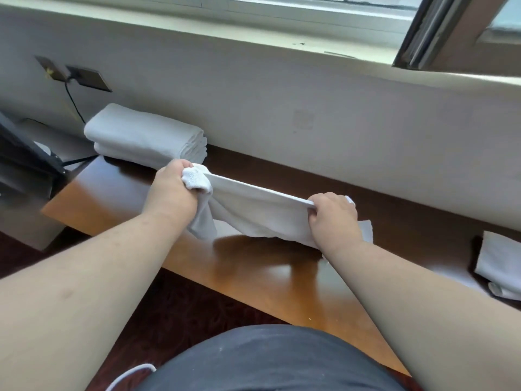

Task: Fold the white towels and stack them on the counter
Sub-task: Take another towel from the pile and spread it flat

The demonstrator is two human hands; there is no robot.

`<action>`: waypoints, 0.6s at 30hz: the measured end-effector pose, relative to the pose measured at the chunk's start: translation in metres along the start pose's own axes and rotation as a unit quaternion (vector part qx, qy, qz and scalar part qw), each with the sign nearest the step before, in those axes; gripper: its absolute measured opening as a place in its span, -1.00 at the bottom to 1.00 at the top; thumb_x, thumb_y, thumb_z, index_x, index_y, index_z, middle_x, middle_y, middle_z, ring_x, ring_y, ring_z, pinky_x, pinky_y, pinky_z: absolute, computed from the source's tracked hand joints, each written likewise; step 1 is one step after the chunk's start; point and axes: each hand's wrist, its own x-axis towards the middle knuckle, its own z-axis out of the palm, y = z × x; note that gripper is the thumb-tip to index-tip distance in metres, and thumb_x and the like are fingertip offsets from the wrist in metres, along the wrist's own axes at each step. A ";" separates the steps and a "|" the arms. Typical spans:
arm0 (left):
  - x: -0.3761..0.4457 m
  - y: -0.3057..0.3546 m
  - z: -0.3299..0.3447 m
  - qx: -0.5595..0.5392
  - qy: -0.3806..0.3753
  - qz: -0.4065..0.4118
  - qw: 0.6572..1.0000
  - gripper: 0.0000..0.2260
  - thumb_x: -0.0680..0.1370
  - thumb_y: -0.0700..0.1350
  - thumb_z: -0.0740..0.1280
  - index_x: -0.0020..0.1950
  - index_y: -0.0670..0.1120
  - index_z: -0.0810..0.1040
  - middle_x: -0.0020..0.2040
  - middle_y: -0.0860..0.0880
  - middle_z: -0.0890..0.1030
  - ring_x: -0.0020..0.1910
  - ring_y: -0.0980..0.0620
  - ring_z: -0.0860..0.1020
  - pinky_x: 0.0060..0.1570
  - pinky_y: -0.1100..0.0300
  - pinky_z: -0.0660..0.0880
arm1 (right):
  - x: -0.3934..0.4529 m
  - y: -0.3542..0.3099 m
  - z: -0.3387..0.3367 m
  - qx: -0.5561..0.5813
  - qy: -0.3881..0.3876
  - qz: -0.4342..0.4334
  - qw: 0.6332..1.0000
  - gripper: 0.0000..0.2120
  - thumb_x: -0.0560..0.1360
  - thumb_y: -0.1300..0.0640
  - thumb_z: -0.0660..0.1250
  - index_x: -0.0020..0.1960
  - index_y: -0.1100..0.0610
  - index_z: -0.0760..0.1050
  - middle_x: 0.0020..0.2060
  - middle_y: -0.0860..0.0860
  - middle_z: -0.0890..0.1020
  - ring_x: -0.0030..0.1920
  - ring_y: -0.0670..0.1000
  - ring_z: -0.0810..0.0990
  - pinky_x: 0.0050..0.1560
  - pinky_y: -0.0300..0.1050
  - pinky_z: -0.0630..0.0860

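A white towel (253,213) is stretched between both hands just above the brown wooden counter (253,266). My left hand (172,190) grips its bunched left end. My right hand (332,215) grips the right end, fingers curled over the taut top edge. The towel's lower part sags down and touches the counter. A stack of folded white towels (146,136) lies at the counter's far left, against the wall.
More white cloth (499,263) lies at the counter's right end. A pale wall (310,108) with a window sill above runs behind the counter. Dark wall sockets (90,79) with a black cable sit at the left, near a dark object (25,162).
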 end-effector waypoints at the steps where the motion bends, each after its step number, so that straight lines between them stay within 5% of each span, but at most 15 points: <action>1: 0.005 0.005 -0.001 0.004 0.011 -0.010 1.000 -0.66 0.36 -0.01 0.22 0.13 0.05 0.47 0.08 -0.01 0.46 -0.03 -0.08 0.50 0.00 0.14 0.41 | 0.007 0.005 -0.002 0.000 -0.006 0.010 1.000 -0.83 0.50 0.21 0.25 -0.08 0.02 0.59 -0.19 -0.01 0.55 -0.12 0.11 0.42 0.07 0.01 0.34; 4: 0.020 0.015 -0.002 0.089 0.044 -0.003 0.995 -0.57 0.33 -0.01 0.21 0.17 -0.06 0.52 0.09 -0.13 0.44 -0.04 -0.20 0.51 -0.07 0.05 0.49 | 0.032 0.027 -0.016 0.030 -0.036 0.070 0.996 -0.78 0.47 0.24 0.23 -0.06 0.02 0.61 -0.14 0.06 0.58 -0.03 0.20 0.52 0.09 0.01 0.39; 8: 0.042 0.025 0.015 0.200 0.020 -0.011 0.980 -0.44 0.36 0.16 0.34 0.29 -0.02 0.37 0.25 -0.19 0.34 0.29 -0.28 0.32 0.22 -0.10 0.40 | 0.055 0.056 -0.032 0.133 -0.022 0.209 0.969 -0.83 0.48 0.17 0.23 -0.06 -0.01 0.57 -0.04 0.09 0.64 0.03 0.19 0.57 0.06 0.00 0.51; 12: 0.065 0.029 0.025 0.248 -0.038 0.041 0.967 -0.28 0.36 0.47 0.25 0.34 0.05 0.24 0.31 -0.12 0.24 0.37 -0.16 0.19 0.32 -0.12 0.28 | 0.071 0.074 -0.046 0.193 0.073 0.312 0.927 -0.89 0.57 0.09 0.21 -0.04 0.03 0.51 -0.13 0.03 0.58 -0.06 0.12 0.54 -0.12 -0.15 0.31; 16: 0.096 0.044 0.017 0.233 0.021 0.193 0.953 -0.64 0.57 0.10 0.18 0.31 -0.03 0.36 0.28 -0.20 0.30 0.30 -0.23 0.25 0.30 -0.15 0.27 | 0.080 0.073 -0.072 0.227 0.199 0.318 0.899 -0.87 0.57 0.12 0.15 -0.03 0.01 0.48 -0.01 0.06 0.59 -0.06 0.10 0.54 -0.05 -0.07 0.45; 18: 0.112 0.056 0.011 0.198 0.034 0.227 0.953 -0.77 0.57 -0.03 0.17 0.22 0.03 0.41 0.22 -0.18 0.35 0.26 -0.23 0.28 0.23 -0.15 0.33 | 0.082 0.069 -0.085 0.200 0.259 0.297 0.897 -0.83 0.57 0.19 0.15 0.06 0.12 0.51 0.11 0.14 0.53 0.05 0.10 0.50 0.10 -0.14 0.36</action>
